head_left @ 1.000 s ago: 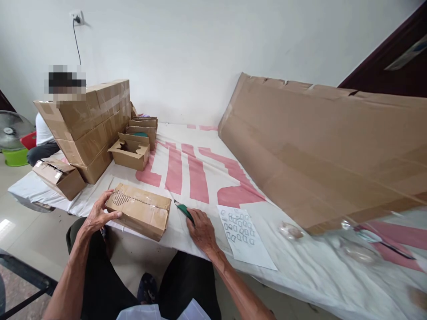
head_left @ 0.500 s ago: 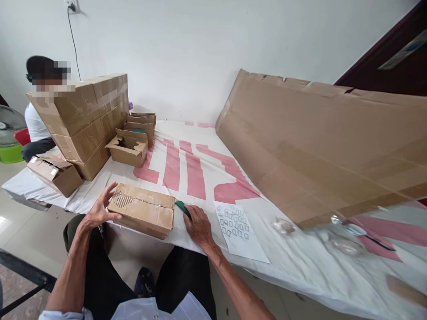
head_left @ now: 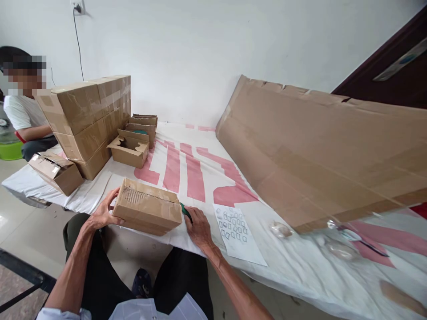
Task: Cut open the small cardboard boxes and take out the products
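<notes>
A small taped cardboard box (head_left: 147, 207) sits at the near edge of the cloth-covered table (head_left: 200, 146), its near side tipped up a little. My left hand (head_left: 105, 212) grips the box's left end, fingers curled round the corner. Lying on the cloth just right of the box, my right hand (head_left: 197, 226) is closed on a green-handled utility knife (head_left: 185, 211), whose front end is hidden behind the box.
A stack of taped cartons (head_left: 88, 120) and several small open boxes (head_left: 130, 149) stand at the far left. A big flattened cardboard sheet (head_left: 316, 146) leans on the right. A printed paper sheet (head_left: 238, 232) and clear plastic bits (head_left: 282, 230) lie nearby. Another person (head_left: 23, 111) sits at far left.
My left hand has closed on the box and shifted it right and tipped it up, so it now covers the knife's front. My right hand stayed on the knife.
</notes>
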### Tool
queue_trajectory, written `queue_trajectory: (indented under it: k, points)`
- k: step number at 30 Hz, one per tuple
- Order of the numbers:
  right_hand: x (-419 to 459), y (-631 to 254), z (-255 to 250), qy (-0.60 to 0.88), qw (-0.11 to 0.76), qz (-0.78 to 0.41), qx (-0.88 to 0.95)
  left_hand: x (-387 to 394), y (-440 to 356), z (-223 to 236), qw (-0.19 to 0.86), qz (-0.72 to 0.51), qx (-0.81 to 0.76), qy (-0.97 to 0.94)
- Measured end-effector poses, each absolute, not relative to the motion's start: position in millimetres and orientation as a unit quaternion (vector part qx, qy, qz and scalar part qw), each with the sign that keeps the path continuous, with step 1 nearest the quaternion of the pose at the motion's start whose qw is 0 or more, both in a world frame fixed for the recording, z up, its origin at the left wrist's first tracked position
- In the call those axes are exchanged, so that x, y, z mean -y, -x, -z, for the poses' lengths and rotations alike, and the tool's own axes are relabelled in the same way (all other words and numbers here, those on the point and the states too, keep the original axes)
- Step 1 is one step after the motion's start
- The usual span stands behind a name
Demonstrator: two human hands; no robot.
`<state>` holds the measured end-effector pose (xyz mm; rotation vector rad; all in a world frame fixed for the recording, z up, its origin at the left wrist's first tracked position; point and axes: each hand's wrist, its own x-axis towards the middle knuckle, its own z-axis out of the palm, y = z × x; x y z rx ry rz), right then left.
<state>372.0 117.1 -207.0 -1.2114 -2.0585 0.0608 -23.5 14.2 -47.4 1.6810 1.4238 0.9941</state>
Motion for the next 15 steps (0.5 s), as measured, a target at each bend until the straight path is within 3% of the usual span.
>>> queue_trajectory:
  k: [6, 10, 15]
  points:
    - [-118.7, -371.7, 204.6, 0.486, 0.363, -0.053, 0.793, 8.2, 1.9, 16.4, 0.224, -0.403, -0.584, -0.668]
    - [-122.2, -368.0, 197.3, 0.471, 0.382, -0.065, 0.793, 14.2, -11.1, 12.9, 0.198, -0.412, -0.595, -0.661]
    - [-112.2, -348.2, 110.1, 0.454, 0.502, -0.057, 0.734, 18.2, -26.9, 7.2, 0.178, -0.406, -0.598, -0.668]
